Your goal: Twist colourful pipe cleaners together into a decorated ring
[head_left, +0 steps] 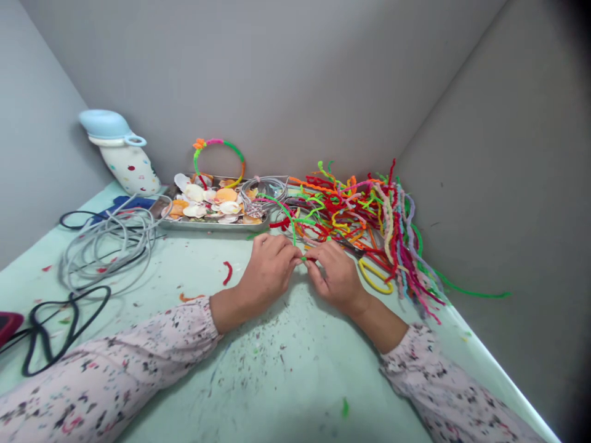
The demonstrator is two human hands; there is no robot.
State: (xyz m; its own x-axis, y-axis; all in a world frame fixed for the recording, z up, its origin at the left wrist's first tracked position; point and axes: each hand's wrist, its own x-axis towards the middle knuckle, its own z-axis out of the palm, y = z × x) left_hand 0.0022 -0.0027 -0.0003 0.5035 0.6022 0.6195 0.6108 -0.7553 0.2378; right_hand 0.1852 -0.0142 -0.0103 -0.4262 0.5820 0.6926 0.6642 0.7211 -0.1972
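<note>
My left hand and my right hand meet over the middle of the table, thumbs and fingertips pinched together. Between them they grip a green pipe cleaner, which bends up and away behind my left fingers. A short red piece shows at my right fingertips; whether it is joined to the green one I cannot tell. Just beyond my right hand lies a large heap of colourful pipe cleaners. Scissors with a yellow handle rest beside that hand, their blades partly covered by the heap. A red pipe cleaner scrap lies left of my left hand.
Behind my hands stands a metal tray of seashells, with a multicoloured pipe cleaner ring leaning at the wall. Coiled grey cable, black cord and a white bottle with a blue lid occupy the left. Grey walls enclose the table.
</note>
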